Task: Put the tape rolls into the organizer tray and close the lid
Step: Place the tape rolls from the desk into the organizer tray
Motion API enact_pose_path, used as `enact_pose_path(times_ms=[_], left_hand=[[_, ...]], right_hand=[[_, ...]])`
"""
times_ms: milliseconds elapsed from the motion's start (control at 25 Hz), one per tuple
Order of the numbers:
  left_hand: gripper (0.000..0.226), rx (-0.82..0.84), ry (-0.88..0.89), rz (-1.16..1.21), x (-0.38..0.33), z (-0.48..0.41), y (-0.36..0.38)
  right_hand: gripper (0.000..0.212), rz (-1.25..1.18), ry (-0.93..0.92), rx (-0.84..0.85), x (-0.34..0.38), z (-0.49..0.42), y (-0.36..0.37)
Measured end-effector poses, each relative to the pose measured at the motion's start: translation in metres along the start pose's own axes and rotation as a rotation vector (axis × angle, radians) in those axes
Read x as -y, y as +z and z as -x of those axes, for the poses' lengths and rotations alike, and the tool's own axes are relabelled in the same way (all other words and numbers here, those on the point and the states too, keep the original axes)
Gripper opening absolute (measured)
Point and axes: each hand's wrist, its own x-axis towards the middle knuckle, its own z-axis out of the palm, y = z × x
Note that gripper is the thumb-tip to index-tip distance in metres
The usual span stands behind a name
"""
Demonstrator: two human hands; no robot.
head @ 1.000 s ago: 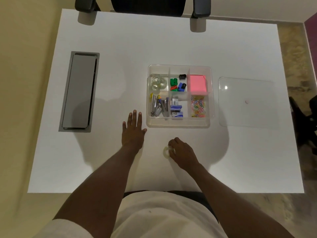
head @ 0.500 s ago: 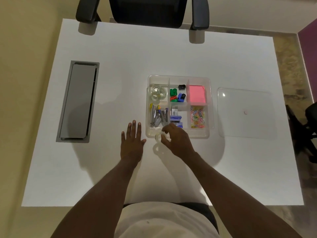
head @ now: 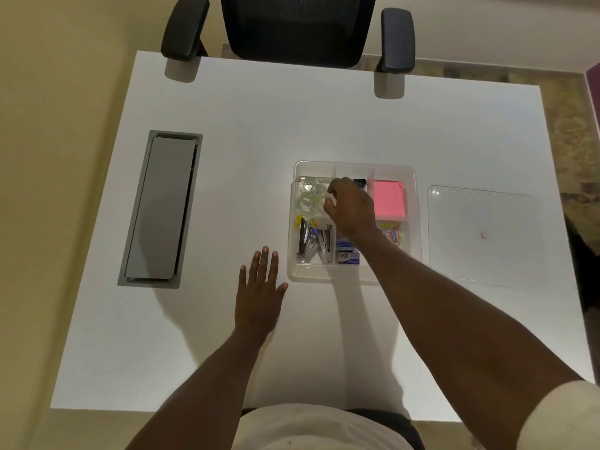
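Observation:
A clear organizer tray (head: 293, 274) sits mid-table, divided into compartments. Its far-left compartment holds clear tape rolls (head: 308, 193). My right hand (head: 350, 206) hovers over that part of the tray, fingers closed on a small clear tape roll (head: 329, 203) at the compartment's right edge. My left hand (head: 259, 287) lies flat on the table just left of the tray's near corner, fingers spread, holding nothing. The clear lid (head: 480, 235) lies flat on the table to the right of the tray.
Staplers (head: 313, 243), staple boxes (head: 347, 254), pink sticky notes (head: 389, 199) and coloured paper clips (head: 394, 235) fill other compartments. A grey cable hatch (head: 160, 209) is set in the table at left. A black office chair (head: 292, 27) stands beyond the far edge.
My right hand picked the tape roll up from the table in front of the tray and carried it forward over the far-left compartment. My left hand stayed flat.

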Motion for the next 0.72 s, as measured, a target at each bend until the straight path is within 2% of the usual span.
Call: enact_pose_path(times_ms=[280, 720], left_hand=[[0.074, 0.018, 0.025, 0.032, -0.014, 0.007, 0.005], [0.075, 0.042, 0.028, 0.065, -0.011, 0.006, -0.003]], right_hand=[[0.017, 0.221, 0.037, 0.119, -0.003, -0.025, -0.002], [0.026, 0.216, -0.036, 0.119, -0.005, -0.005, -0.011]])
